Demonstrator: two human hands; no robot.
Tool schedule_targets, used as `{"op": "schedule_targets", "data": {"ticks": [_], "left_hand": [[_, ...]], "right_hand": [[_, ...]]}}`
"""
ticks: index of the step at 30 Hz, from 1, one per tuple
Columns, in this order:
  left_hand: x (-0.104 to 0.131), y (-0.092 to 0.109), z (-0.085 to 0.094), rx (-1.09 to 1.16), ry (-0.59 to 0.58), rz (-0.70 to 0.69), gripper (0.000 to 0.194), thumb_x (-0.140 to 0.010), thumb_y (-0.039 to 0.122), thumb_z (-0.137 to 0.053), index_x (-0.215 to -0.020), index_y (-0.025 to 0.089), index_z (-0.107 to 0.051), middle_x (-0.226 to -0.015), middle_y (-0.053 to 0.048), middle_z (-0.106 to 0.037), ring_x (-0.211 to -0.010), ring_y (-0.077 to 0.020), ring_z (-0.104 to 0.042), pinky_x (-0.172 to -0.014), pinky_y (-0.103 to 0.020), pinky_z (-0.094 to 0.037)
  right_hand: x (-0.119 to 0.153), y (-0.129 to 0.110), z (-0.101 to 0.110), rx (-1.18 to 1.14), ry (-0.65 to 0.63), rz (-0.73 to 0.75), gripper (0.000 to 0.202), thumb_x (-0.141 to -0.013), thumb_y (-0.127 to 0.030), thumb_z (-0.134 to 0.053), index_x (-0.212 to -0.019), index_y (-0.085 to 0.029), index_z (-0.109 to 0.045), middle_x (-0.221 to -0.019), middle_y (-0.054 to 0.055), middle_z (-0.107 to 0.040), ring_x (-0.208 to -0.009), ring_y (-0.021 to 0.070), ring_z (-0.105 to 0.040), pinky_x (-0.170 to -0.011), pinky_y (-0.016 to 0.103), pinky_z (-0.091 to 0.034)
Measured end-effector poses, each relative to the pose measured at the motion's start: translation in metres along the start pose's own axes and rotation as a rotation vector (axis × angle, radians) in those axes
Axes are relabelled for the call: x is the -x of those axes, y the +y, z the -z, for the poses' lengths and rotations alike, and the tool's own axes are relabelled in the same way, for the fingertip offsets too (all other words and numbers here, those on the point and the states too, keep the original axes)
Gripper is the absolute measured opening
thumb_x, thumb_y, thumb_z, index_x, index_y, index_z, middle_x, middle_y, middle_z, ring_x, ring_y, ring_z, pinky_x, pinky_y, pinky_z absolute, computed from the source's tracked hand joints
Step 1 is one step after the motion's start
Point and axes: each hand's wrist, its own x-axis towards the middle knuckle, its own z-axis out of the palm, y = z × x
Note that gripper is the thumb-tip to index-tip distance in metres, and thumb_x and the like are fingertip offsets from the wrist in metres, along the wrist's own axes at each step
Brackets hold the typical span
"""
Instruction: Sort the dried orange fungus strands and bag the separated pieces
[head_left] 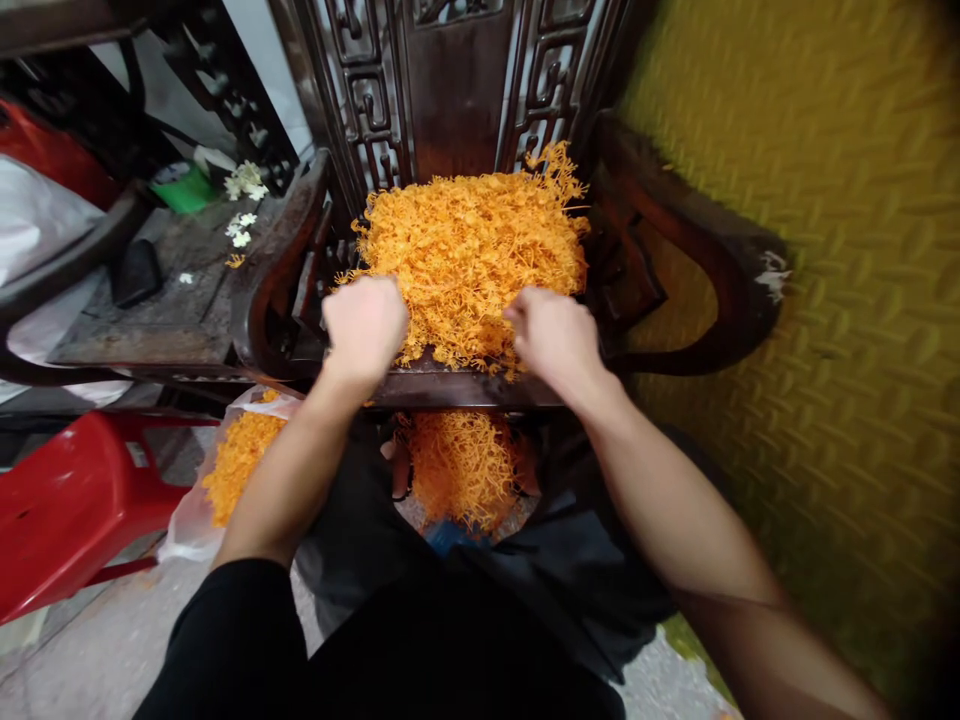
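A large heap of orange, thread-like pieces (472, 240) covers the seat of a dark carved wooden chair (465, 388). At the heap's front left corner is my left hand (366, 325), its fingers curled into a fist; what they hold, if anything, is hidden. My right hand (555, 335) lies over the front right part of the heap, fingers bent and pressed together, with their contents too small to make out. More orange pieces (465, 465) lie in a pile below the seat, between the legs.
To the left are a red plastic stool (67, 510), a clear bag of orange pieces (238, 465), and a wooden side surface (161, 325) with green tape (184, 187), a black object (136, 274) and white flowers. A yellow textured surface (840, 250) stands at the right.
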Motion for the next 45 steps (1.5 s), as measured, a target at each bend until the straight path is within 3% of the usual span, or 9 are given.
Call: {"op": "schedule_targets", "data": {"ticks": [3, 7, 9, 15, 21, 25, 34, 37, 45], "left_hand": [[-0.011, -0.021, 0.005, 0.274, 0.041, 0.073, 0.048, -0.105, 0.038, -0.042, -0.090, 0.006, -0.075, -0.080, -0.015, -0.067, -0.080, -0.0268, -0.068, -0.078, -0.040, -0.049], [-0.005, -0.015, -0.006, 1.031, -0.468, -0.133, 0.033, -0.093, 0.047, -0.067, -0.102, 0.017, -0.074, -0.069, 0.001, -0.056, -0.055, -0.0096, -0.046, -0.056, -0.025, -0.038], [0.002, -0.005, -0.009, 1.271, -0.624, -0.199, 0.043, -0.081, 0.042, -0.082, -0.115, 0.019, -0.070, -0.075, 0.003, -0.057, -0.057, -0.0073, -0.046, -0.056, -0.023, -0.038], [0.010, 0.008, 0.000, 1.651, -0.792, -0.231, 0.070, -0.062, 0.012, -0.088, -0.128, 0.023, -0.065, -0.108, -0.003, -0.064, -0.089, -0.0132, -0.062, -0.076, -0.025, -0.051], [0.009, 0.017, -0.003, 1.701, -0.637, -0.238, 0.054, -0.065, 0.008, -0.082, -0.116, 0.021, -0.069, -0.101, -0.001, -0.064, -0.090, -0.0110, -0.062, -0.077, -0.021, -0.051], [0.010, 0.021, -0.010, 1.591, -0.495, -0.205, 0.033, -0.071, 0.023, -0.087, -0.099, 0.018, -0.070, -0.097, -0.003, -0.070, -0.087, -0.0137, -0.066, -0.078, -0.026, -0.055], [0.014, 0.019, -0.007, 1.688, -0.635, -0.032, 0.031, -0.070, 0.032, -0.091, -0.086, 0.017, -0.069, -0.067, -0.001, -0.070, -0.059, -0.0124, -0.066, -0.056, -0.024, -0.053], [0.018, 0.020, -0.003, 1.724, -0.728, -0.013, 0.028, -0.068, 0.026, -0.091, -0.081, 0.015, -0.069, -0.063, -0.001, -0.068, -0.055, -0.0116, -0.064, -0.052, -0.024, -0.053], [0.014, 0.021, -0.006, 1.736, -0.638, 0.061, 0.020, -0.067, 0.016, -0.087, -0.075, 0.014, -0.069, -0.061, -0.001, -0.067, -0.055, -0.0099, -0.064, -0.051, -0.021, -0.051]], "right_hand": [[-0.005, 0.023, 0.010, -0.228, 0.138, -0.133, 0.015, -0.094, -0.032, -0.062, -0.086, -0.019, -0.065, -0.079, 0.010, -0.072, -0.067, 0.0228, -0.065, -0.065, 0.035, -0.045], [0.001, 0.022, 0.014, -0.837, 0.036, -0.131, 0.030, -0.092, -0.051, -0.068, -0.092, -0.022, -0.063, -0.080, 0.004, -0.071, -0.055, 0.0154, -0.059, -0.055, 0.029, -0.043], [0.007, 0.010, 0.015, -1.012, 0.005, -0.098, 0.035, -0.089, -0.055, -0.073, -0.099, -0.022, -0.067, -0.078, 0.001, -0.068, -0.052, 0.0127, -0.055, -0.052, 0.028, -0.040], [0.016, -0.020, 0.026, -0.918, 0.032, 0.062, 0.039, -0.091, -0.057, -0.071, -0.088, -0.019, -0.077, -0.069, 0.001, -0.065, -0.062, 0.0131, -0.057, -0.061, 0.028, -0.045], [0.016, -0.032, 0.021, -0.716, -0.074, 0.048, 0.033, -0.085, -0.050, -0.077, -0.093, -0.018, -0.081, -0.089, 0.005, -0.079, -0.078, 0.0208, -0.069, -0.077, 0.034, -0.052], [0.014, -0.034, 0.011, -0.691, 0.006, 0.066, 0.024, -0.090, -0.041, -0.072, -0.096, -0.018, -0.078, -0.095, 0.006, -0.080, -0.085, 0.0222, -0.071, -0.082, 0.035, -0.052], [0.004, -0.020, 0.022, -0.716, -0.090, 0.255, 0.020, -0.089, -0.039, -0.074, -0.090, -0.019, -0.074, -0.089, 0.005, -0.076, -0.082, 0.0209, -0.068, -0.081, 0.034, -0.050], [0.001, -0.012, 0.023, -0.545, -0.019, 0.333, 0.016, -0.094, -0.031, -0.065, -0.087, -0.019, -0.072, -0.090, 0.007, -0.073, -0.082, 0.0218, -0.066, -0.079, 0.035, -0.048], [-0.007, -0.003, 0.011, -0.182, 0.178, 0.144, 0.013, -0.092, -0.024, -0.055, -0.093, -0.019, -0.068, -0.098, 0.012, -0.071, -0.091, 0.0272, -0.065, -0.085, 0.040, -0.048]]}}
